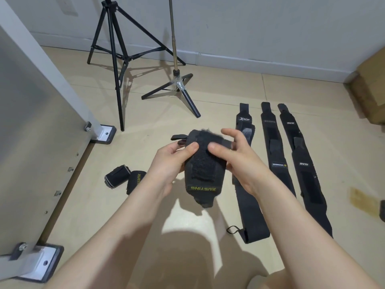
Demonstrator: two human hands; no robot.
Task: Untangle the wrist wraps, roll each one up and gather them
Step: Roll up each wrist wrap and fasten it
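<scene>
We grip the half-rolled wrap (205,167) in both hands: left hand (166,163), right hand (239,157) | loose tail points toward us | flat wraps (277,155) nearer right hand

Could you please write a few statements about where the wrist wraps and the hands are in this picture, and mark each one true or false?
1. Both hands, left and right, hold the partly rolled black wrist wrap with yellow-green lettering. True.
2. Three long black wrist wraps lie flat on the beige tiled floor, to the right of the hands. True.
3. No wrap has been rolled yet. False: two rolled black wraps lie on the floor at the left.
4. The black tripod stand lies toppled. False: it stands upright near the wall.
</scene>
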